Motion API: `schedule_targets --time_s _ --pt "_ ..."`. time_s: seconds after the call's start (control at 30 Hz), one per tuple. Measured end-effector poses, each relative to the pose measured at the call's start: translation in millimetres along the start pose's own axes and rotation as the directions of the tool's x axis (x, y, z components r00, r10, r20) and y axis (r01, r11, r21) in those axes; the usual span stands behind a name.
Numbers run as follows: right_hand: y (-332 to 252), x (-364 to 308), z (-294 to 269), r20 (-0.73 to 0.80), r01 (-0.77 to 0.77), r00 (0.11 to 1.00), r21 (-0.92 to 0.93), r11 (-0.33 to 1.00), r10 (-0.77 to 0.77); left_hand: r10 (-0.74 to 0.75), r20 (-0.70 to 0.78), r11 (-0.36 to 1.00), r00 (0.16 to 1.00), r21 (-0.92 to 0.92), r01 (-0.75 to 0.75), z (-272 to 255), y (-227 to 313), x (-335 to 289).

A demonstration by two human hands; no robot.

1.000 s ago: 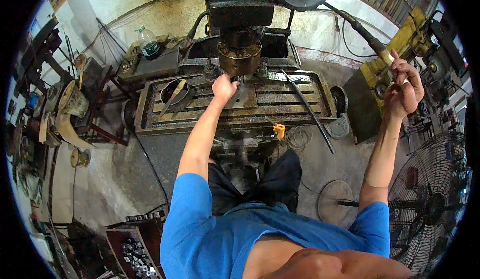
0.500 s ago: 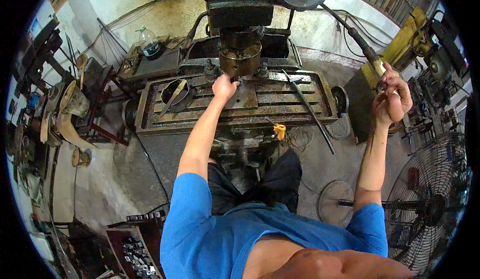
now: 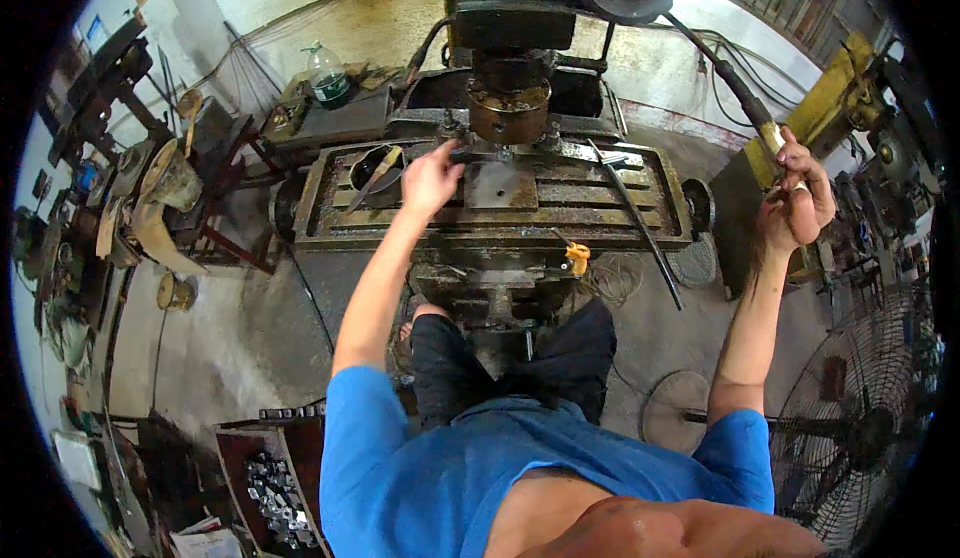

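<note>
- Holding L hand over milling-machine tbl, w/ fingers part-curled, bit blurred; can't tell grip contents.
- Gripping milling-head lever by pale end w/ closed R hand, at L hand's 3 o'c.
- Facing flat metal plate on tbl, beneath spindle, also approx 3 o'c.
- Keeping black pan at L hand's 9 o'c.

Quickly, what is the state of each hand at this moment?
Left hand: partly open, with no object visible in it.
Right hand: closed on the end of the long lever.
</note>
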State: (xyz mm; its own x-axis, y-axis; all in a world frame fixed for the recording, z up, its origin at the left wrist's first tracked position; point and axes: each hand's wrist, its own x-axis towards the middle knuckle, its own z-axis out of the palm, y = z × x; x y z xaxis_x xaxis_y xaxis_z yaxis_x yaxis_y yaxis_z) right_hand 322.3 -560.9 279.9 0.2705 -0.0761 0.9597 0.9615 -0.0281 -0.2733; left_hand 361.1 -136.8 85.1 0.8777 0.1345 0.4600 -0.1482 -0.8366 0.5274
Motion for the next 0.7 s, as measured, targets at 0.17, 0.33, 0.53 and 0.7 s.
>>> schedule_targets --time_s 0.17,0.33,0.53,0.7 --pt "-3.1 3.6 1.7 -0.047 -0.005 0.999 0.023 1.000 0.006 -0.048 -0.248 0.925 0.968 0.354 0.136 -93.2 -45.5 -52.1" --pt "1.8 13.6 4.9 -0.080 -0.035 0.996 0.065 0.997 0.040 -0.051 -0.082 0.866 0.995 0.492 0.085 -94.2 -83.3 -67.3" --pt "1.4 12.4 3.1 -0.050 0.002 0.999 0.116 0.993 0.004 -0.012 -0.226 0.938 0.974 0.334 0.089 -72.5 -110.0 -65.7" --pt "2.8 -4.0 0.2 -0.068 0.004 0.998 0.080 0.997 0.001 -0.392 0.008 0.777 0.920 -0.532 0.336 -53.2 -53.4 -71.1"
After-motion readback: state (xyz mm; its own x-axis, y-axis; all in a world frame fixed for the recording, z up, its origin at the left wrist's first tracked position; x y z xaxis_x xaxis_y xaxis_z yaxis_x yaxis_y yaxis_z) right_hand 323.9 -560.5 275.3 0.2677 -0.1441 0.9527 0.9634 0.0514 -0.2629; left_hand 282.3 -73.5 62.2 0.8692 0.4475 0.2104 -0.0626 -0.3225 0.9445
